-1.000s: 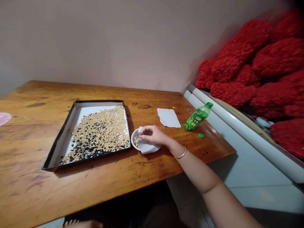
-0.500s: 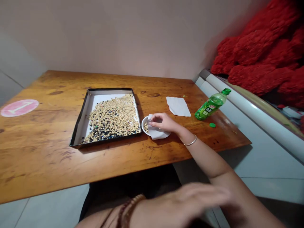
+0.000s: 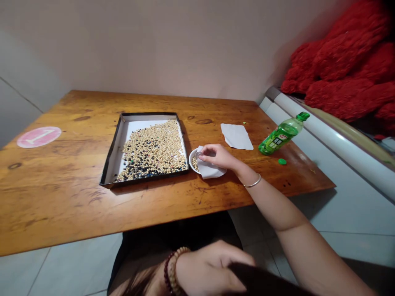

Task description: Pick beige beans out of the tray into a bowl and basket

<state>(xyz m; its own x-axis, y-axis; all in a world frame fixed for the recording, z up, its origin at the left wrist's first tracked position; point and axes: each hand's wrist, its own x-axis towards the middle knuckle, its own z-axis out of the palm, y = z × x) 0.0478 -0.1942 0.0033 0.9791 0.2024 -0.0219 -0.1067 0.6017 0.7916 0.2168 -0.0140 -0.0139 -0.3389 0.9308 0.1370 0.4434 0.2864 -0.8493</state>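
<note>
**Bowl (image 3: 192,158) under right hand; left hand lowered and curled**

The main change was at the left hand (image 3: 210,265). In the frame half a second earlier it had been blurred, with fingers spread, above the person's dark clothing. Now it sat lower and sharper at the bottom of the view, fingers curled loosely, a string of beads (image 3: 174,267) on the wrist. I could not tell whether it held anything.

The right hand (image 3: 216,156) stayed at the bowl, fingers bent in a narrow grip on a tissue (image 3: 210,169) draped over the near rim, apparently pinching it there. A bangle (image 3: 254,181) sat on that wrist. The bowl, white and small, stood on the table (image 3: 61,197) just beside the tray (image 3: 111,156), with pale beans (image 3: 195,163) visible inside. The tray held a mix of pale and dark beans (image 3: 154,152) on white paper.

Further right lay a second tissue (image 3: 236,136), a green bottle (image 3: 279,139) on its side and its cap (image 3: 282,161). Compared with the earlier frame, the whole scene sat slightly further right in view; the objects kept their places relative to one another.
</note>
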